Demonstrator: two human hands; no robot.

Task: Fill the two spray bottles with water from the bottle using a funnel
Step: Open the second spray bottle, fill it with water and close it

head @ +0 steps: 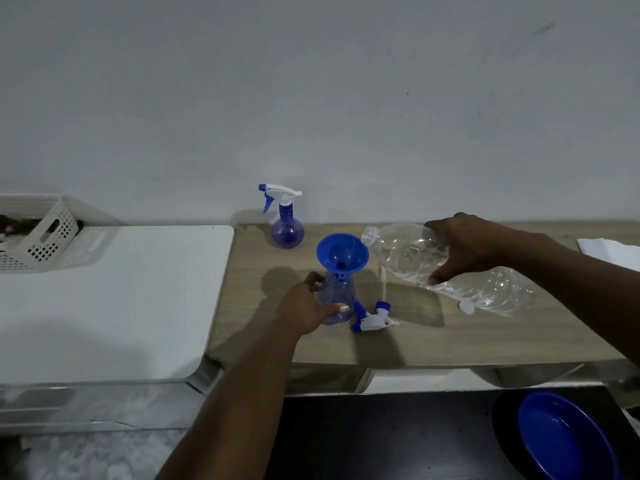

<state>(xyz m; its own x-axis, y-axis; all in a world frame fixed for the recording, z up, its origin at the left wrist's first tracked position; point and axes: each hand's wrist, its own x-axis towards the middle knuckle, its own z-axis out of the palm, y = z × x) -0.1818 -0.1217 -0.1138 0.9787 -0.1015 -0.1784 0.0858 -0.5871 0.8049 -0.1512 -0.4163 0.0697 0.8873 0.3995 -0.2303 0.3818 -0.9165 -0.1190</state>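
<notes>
Left hand grips open spray bottle near left edge of table, funnel seated in neck. Right hand clasps tilted water bottle, mouth beside funnel rim (not yet over it). Risk: early pour misses funnel, floods table. At back edge: second spray bottle.

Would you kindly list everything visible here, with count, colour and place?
far spray bottle: 1, blue, white head, by the wall
near spray bottle: 1, blue-tinted, headless, mid table
funnel: 1, blue, in the near spray bottle
water bottle: 1, clear, tilted, mouth by the funnel
spray head: 1, white and blue, lying on the table
cap: 1, white, on the table
table: 1, wood, centre and right
counter: 1, white, left
basket: 1, cream, far left
bowl: 1, blue, lower right
sheet: 1, white, right edge
left hand: 1, grips the near spray bottle
right hand: 1, holds the water bottle
</notes>
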